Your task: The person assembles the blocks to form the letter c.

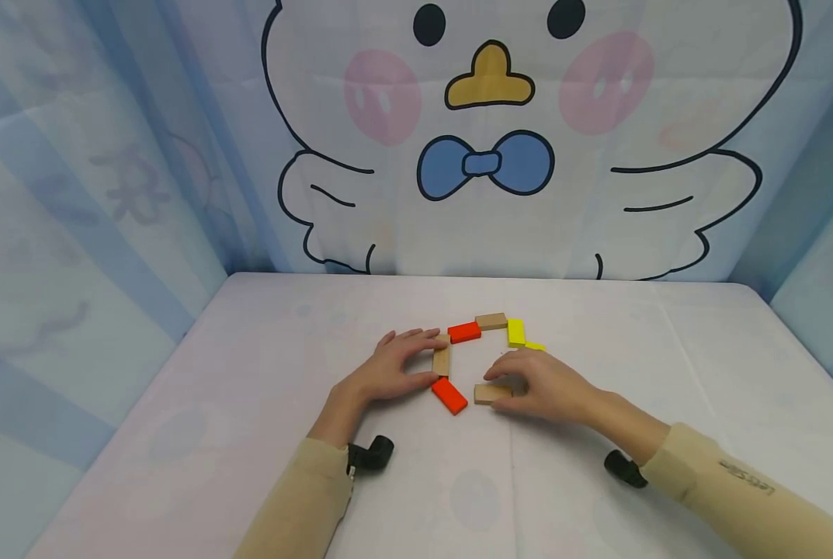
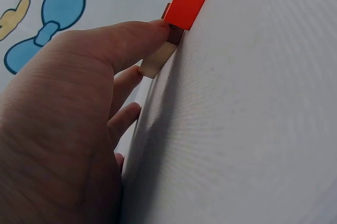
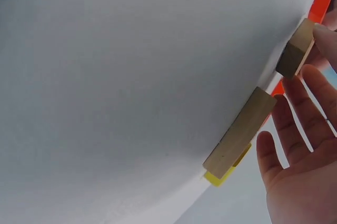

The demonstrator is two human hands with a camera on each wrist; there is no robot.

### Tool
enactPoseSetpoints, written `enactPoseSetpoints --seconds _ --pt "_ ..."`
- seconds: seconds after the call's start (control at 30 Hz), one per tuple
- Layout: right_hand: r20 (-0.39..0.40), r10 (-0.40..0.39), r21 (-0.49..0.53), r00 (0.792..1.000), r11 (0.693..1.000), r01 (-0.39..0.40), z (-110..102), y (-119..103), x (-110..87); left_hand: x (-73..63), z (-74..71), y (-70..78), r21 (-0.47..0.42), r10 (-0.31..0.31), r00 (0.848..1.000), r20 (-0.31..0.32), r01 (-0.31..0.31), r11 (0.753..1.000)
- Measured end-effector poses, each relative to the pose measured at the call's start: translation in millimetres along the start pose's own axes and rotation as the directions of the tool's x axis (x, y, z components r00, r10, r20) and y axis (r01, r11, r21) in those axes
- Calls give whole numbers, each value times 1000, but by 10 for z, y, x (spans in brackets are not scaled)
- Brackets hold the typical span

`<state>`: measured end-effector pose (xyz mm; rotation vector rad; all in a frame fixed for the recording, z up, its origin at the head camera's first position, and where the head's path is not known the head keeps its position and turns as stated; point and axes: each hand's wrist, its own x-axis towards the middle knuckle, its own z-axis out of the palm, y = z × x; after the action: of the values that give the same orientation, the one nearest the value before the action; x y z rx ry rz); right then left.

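On the table lies a rough ring of small wooden and painted blocks. My left hand (image 1: 395, 366) is at its left side, with fingertip and thumb at the two ends of a plain wooden block (image 1: 442, 359). The thumb also lies close by a red block (image 1: 449, 396). My right hand (image 1: 543, 386) holds another plain wooden block (image 1: 491, 394) between thumb and fingers at the ring's near side. In the right wrist view, a further wooden block (image 3: 239, 132) stands by the little finger, with a yellow block (image 3: 215, 178) partly hidden behind it.
Along the ring's far side sit a second red block (image 1: 464, 332), a plain block (image 1: 491, 321) and a yellow block (image 1: 516, 333). Another yellow piece (image 1: 536, 347) shows partly behind the right hand. A printed curtain (image 1: 486, 233) hangs behind the white table (image 1: 283, 326).
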<state>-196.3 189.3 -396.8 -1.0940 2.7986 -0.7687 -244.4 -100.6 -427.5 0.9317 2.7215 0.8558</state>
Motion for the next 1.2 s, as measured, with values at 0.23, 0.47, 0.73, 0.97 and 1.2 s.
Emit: enactPoseSetpoints --seconds 0.23,0.47,0.73,0.97,1.2 --pt "10 2 -2 1000 1000 -2 -22 15 -34 0 -4 12 -3 -8 1000 3 8 1000" --pt "25 5 4 1000 1000 -5 -15 35 -30 7 -11 11 3 -5 1000 10 5 1000" --pt "18 30 3 999 1000 -30 -2 30 -38 7 -6 11 -5 -16 1000 11 16 1000" --pt "15 28 24 1000 999 -28 -18 -43 -56 8 -7 19 -4 -29 1000 10 29 1000" --pt "9 16 37 1000 999 -16 -6 -111 -83 3 -14 22 -1 -33 999 13 33 999"
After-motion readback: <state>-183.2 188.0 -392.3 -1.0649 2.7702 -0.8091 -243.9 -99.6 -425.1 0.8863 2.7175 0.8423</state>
